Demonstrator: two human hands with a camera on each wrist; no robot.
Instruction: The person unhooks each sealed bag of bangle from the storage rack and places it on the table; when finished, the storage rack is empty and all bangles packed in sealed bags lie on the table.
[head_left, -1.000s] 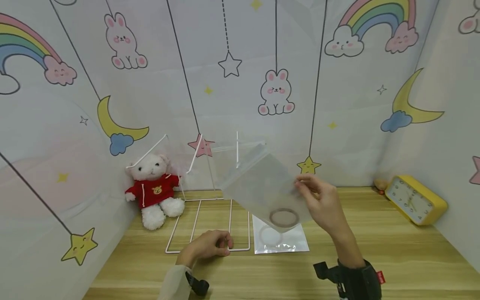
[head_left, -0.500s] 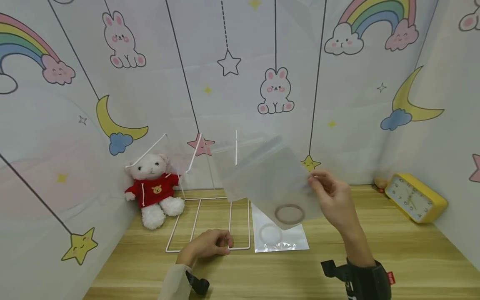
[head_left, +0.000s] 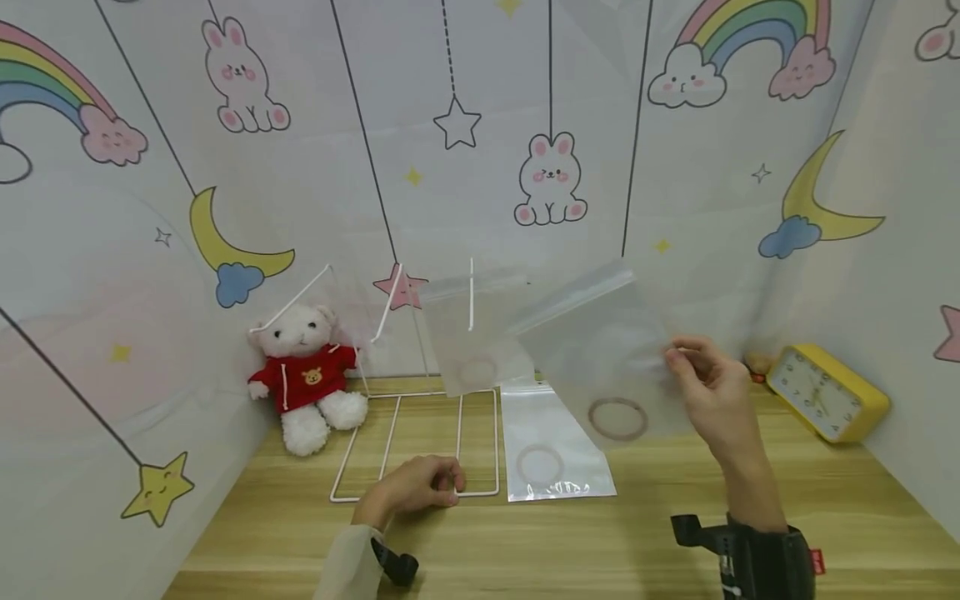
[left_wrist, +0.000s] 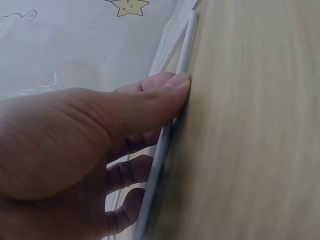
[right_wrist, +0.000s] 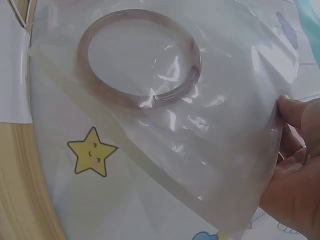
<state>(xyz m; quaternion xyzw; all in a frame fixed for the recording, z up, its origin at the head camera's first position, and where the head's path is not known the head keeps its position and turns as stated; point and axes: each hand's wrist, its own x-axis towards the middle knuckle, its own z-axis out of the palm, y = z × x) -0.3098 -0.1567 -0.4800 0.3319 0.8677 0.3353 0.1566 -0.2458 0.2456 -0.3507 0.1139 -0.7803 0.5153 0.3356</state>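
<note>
In the head view my right hand (head_left: 716,396) pinches the edge of a clear zip bag (head_left: 600,350), held up tilted above the table. A brownish translucent bangle (right_wrist: 140,57) lies in that bag's lower corner, large in the right wrist view. My left hand (head_left: 416,485) grips the front bar of a white wire rack (head_left: 497,442), thumb on the near side in the left wrist view. Another clear bag (head_left: 480,312) with a faint ring inside hangs at the rack's upright prongs. On the table, right of the rack, lies a silvery-white bag (head_left: 558,425) with a pale ring in it.
A white teddy bear in a red hoodie (head_left: 311,377) sits left of the rack. At the back right stands a yellow clock (head_left: 828,396), with a small brown object (head_left: 759,364) beside it. Printed cloth walls enclose the wooden table (head_left: 480,558).
My right hand has moved right with the zip bag, away from the rack. The hanging bag and the bag on the table now show more fully. My left hand keeps its place.
</note>
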